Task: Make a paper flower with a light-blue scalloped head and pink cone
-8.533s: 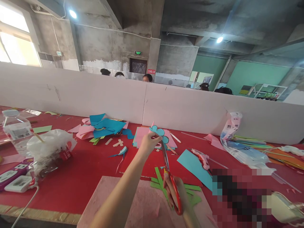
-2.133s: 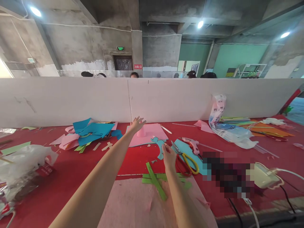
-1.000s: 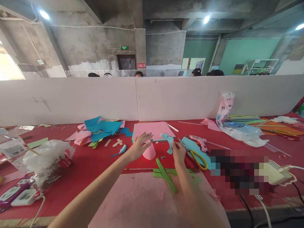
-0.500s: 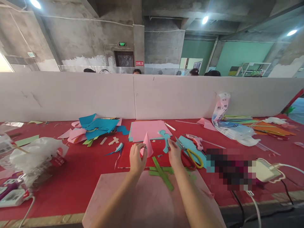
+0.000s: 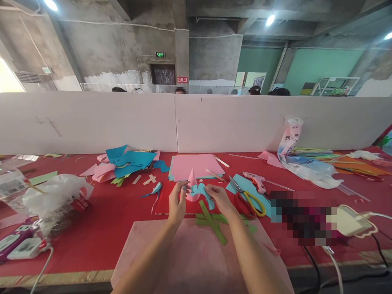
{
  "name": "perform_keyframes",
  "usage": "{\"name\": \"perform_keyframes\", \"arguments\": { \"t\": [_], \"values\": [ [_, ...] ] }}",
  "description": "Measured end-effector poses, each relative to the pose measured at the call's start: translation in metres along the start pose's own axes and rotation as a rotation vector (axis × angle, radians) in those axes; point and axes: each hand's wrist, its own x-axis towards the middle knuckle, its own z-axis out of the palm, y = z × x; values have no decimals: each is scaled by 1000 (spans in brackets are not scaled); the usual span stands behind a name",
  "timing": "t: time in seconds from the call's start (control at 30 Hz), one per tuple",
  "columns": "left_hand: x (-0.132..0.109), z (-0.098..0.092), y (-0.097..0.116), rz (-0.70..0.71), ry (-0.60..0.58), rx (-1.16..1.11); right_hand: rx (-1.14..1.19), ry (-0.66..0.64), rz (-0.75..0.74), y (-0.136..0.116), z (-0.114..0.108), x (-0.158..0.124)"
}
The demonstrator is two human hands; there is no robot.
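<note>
Fingers of the right hand (image 5: 219, 197) pinch the blue cutout (image 5: 200, 190) in front of the pink cone (image 5: 192, 178), between near and far edges of the tabletop (image 5: 92, 241), the left hand (image 5: 177, 204) curls alongside, its hold unclear from here, and pressing hard could buckle the cone.

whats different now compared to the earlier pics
The right hand let go of the scissors, now lying to its right, and holds the blue cutout, formerly in the left hand. The pink cone moved off the pink sheets, toward the person. The glue gun stayed put.
</note>
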Motion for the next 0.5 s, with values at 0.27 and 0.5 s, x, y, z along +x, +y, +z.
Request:
{"name": "perform_keyframes", "arguments": {
  "t": [0.27, 0.5],
  "values": [
    [0, 0, -6, 224, -19, 157, -156, 241, -139, 1, -1, 3],
    [5, -1, -7, 168, 12, 152, -214, 200, -128, -4, 1, 1]
  ]
}}
